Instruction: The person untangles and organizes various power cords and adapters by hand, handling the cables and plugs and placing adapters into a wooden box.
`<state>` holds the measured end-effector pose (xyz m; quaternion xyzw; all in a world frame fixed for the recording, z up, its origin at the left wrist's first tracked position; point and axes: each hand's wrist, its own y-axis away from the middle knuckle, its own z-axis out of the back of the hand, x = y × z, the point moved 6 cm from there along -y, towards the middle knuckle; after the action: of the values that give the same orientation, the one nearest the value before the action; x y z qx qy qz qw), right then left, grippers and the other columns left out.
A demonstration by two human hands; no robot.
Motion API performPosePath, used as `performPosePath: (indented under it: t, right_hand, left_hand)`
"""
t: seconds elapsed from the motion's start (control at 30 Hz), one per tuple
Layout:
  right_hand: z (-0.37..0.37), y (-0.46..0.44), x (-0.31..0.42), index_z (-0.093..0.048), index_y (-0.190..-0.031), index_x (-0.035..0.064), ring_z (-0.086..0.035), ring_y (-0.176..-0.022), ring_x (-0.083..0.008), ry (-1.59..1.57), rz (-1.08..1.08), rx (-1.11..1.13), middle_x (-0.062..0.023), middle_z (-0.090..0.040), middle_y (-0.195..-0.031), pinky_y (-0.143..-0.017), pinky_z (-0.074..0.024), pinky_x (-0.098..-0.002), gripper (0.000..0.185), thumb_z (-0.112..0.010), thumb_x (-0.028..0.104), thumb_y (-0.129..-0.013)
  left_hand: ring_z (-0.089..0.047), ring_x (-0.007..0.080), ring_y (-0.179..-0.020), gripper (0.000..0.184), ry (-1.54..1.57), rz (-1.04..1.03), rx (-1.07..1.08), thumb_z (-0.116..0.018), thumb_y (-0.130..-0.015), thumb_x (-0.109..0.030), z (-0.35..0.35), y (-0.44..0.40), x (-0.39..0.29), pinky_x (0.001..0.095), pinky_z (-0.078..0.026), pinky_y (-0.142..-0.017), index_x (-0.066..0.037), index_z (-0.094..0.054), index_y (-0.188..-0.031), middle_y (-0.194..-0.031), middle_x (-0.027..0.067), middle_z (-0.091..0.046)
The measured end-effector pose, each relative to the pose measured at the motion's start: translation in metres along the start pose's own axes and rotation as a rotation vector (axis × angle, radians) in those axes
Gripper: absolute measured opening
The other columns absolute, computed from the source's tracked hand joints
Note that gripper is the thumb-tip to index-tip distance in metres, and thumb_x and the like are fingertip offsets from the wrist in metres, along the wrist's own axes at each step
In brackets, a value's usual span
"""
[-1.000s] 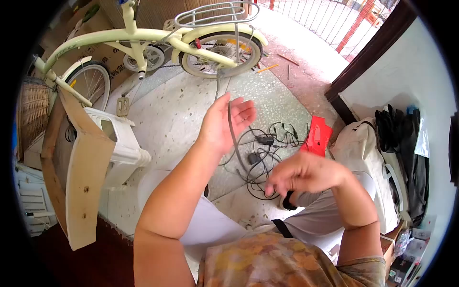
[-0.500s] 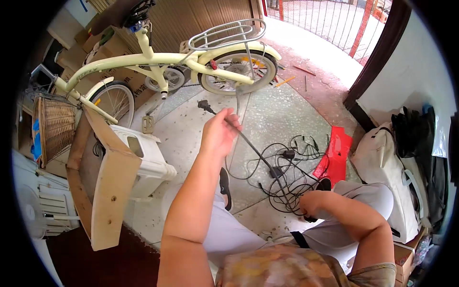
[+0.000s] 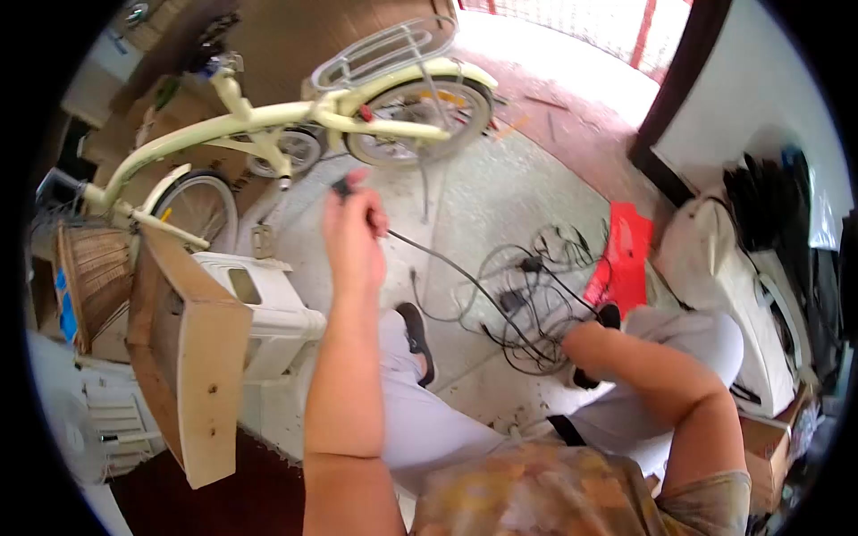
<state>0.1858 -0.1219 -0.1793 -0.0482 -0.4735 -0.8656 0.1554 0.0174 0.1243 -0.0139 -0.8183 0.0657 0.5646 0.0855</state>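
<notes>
My left hand [image 3: 357,219] is raised over the floor, its fingers closed round a black cable [image 3: 447,261] near the dark plug [image 3: 341,188]. The cable slopes down to the right into a tangle of black cords [image 3: 527,335] on the floor, with a dark adapter [image 3: 511,300] among them. Low at the right edge of the tangle is my right hand [image 3: 581,347], its fingers curled downward beside my shoe; what they hold, if anything, is hidden.
A cream bicycle [image 3: 259,116] stands ahead. A wooden box [image 3: 210,384] and a white plastic stool [image 3: 268,304] are at the left. To the right lie a red sheet [image 3: 630,255] and a pale bag [image 3: 715,304]. Thin sticks lie near the doorway.
My left hand has closed on the cable by its plug and moved up and left, drawing the cable out. My right hand has lowered to the cord tangle.
</notes>
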Motion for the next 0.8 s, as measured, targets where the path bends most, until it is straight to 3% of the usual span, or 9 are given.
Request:
performPosePath:
  t: [0.07, 0.13, 0.27, 0.37, 0.43, 0.5, 0.63, 0.73, 0.8]
  right_hand:
    - [-0.004, -0.007, 0.001, -0.063, -0.087, 0.0087, -0.059, -0.08, -0.0269, 0.049, 0.054, -0.022, -0.01, -0.062, -0.087, -0.063, -0.0474, -0.0381, 0.023, -0.058, 0.017, -0.066]
    - [-0.027, -0.029, -0.013, -0.062, -0.09, 0.0096, -0.059, -0.081, -0.0268, -0.026, -0.054, -0.042, -0.0097, -0.062, -0.087, -0.064, -0.0473, -0.0378, 0.026, -0.059, 0.016, -0.065]
    - [-0.039, -0.045, -0.016, -0.061, -0.094, 0.0093, -0.059, -0.084, -0.0266, -0.094, -0.048, -0.006, -0.0101, -0.061, -0.089, -0.065, -0.0473, -0.0382, 0.03, -0.058, 0.015, -0.065]
    - [-0.046, -0.049, -0.013, -0.058, -0.1, 0.0073, -0.058, -0.087, -0.028, -0.131, 0.01, 0.009, -0.0124, -0.06, -0.092, -0.067, -0.047, -0.0385, 0.035, -0.056, 0.012, -0.065]
    - [-0.046, -0.052, -0.008, -0.055, -0.104, 0.006, -0.056, -0.09, -0.0293, -0.223, 0.137, -0.173, -0.0149, -0.058, -0.096, -0.07, -0.0463, -0.0394, 0.039, -0.055, 0.011, -0.065]
    - [-0.042, -0.063, -0.006, -0.052, -0.107, 0.005, -0.054, -0.094, -0.0299, -0.182, 0.175, -0.125, -0.0164, -0.056, -0.101, -0.073, -0.0454, -0.0402, 0.043, -0.055, 0.011, -0.064]
    - [-0.021, -0.093, -0.024, -0.058, -0.096, 0.0047, -0.056, -0.09, -0.0299, -0.145, -0.075, 0.041, -0.0143, -0.058, -0.096, -0.071, -0.0457, -0.0401, 0.031, -0.055, 0.012, -0.066]
    - [-0.034, -0.138, -0.061, -0.061, -0.09, 0.0053, -0.057, -0.086, -0.03, -0.34, -0.194, -0.088, -0.0146, -0.059, -0.091, -0.071, -0.0456, -0.038, 0.025, -0.055, 0.013, -0.067]
    - [-0.032, -0.159, -0.085, -0.058, -0.094, 0.005, -0.056, -0.08, -0.0287, -0.663, -0.262, -0.516, -0.0125, -0.059, -0.077, -0.07, -0.0446, -0.0348, 0.03, -0.053, 0.008, -0.064]
  left_hand:
    - [-0.038, 0.0081, -0.048, 0.024, 0.009, -0.013, -0.016, -0.045, -0.076, -0.003, 0.001, -0.002, -0.003, 0.0191, -0.03, -0.042, 0.002, -0.044, -0.1, -0.062, 0.0021, -0.044]
    - [-0.039, 0.0093, -0.05, 0.023, 0.027, -0.01, -0.019, -0.045, -0.077, -0.002, 0.006, -0.003, -0.004, 0.0206, -0.032, -0.044, 0.002, -0.046, -0.099, -0.063, 0.0031, -0.045]
    - [-0.041, 0.011, -0.055, 0.021, 0.013, -0.003, -0.018, -0.044, -0.078, -0.003, 0.007, -0.002, -0.011, 0.0235, -0.034, -0.048, 0.002, -0.047, -0.099, -0.066, 0.0044, -0.046]
    - [-0.041, 0.0109, -0.056, 0.022, -0.013, -0.037, -0.059, -0.043, -0.079, -0.003, 0.012, -0.005, -0.017, 0.0229, -0.033, -0.05, 0.002, -0.048, -0.1, -0.068, 0.0043, -0.046]
    - [-0.04, 0.0108, -0.057, 0.023, 0.023, -0.071, -0.075, -0.043, -0.079, -0.003, 0.018, -0.007, -0.023, 0.0222, -0.033, -0.05, 0.003, -0.048, -0.1, -0.068, 0.0038, -0.046]
    - [-0.04, 0.0106, -0.058, 0.023, 0.019, -0.08, -0.075, -0.043, -0.079, -0.003, 0.024, -0.009, -0.029, 0.0218, -0.032, -0.05, 0.002, -0.049, -0.101, -0.069, 0.0033, -0.046]
    - [-0.039, 0.0102, -0.059, 0.023, 0.037, -0.159, -0.096, -0.042, -0.08, -0.002, 0.031, -0.009, -0.045, 0.0217, -0.031, -0.049, 0.004, -0.047, -0.101, -0.07, 0.0034, -0.045]
    - [-0.037, 0.0098, -0.059, 0.025, 0.037, -0.182, -0.117, -0.039, -0.081, -0.002, 0.032, -0.01, -0.049, 0.022, -0.03, -0.049, 0.006, -0.045, -0.104, -0.071, 0.0046, -0.044]
    - [-0.036, 0.01, -0.06, 0.025, 0.034, -0.162, -0.097, -0.039, -0.082, -0.003, 0.031, -0.01, -0.048, 0.0216, -0.03, -0.05, 0.005, -0.045, -0.105, -0.073, 0.0041, -0.044]
